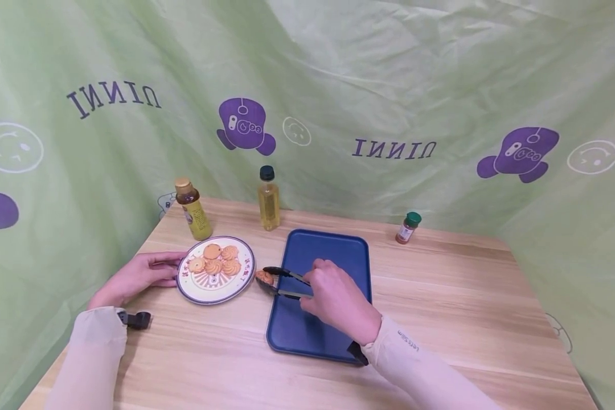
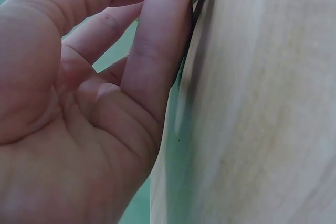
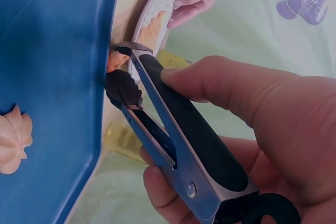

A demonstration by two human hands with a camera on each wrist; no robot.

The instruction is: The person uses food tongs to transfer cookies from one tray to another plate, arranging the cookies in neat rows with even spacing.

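Mid-transfer: right hand [image 1: 338, 299] squeezing tongs [image 1: 284, 283], cookie [image 1: 264, 278] pinched between plate [image 1: 187, 285] and blue tray [image 1: 338, 245] left edge. Left hand [image 1: 138, 276] flat, fingers steadying plate rim. Next likely: carry over tray, ease grip.

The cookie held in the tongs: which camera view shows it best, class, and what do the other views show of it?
The head view: the cookie shows whole between the tongs, between plate and tray. The right wrist view shows only a sliver behind the tray edge. The left wrist view shows none.
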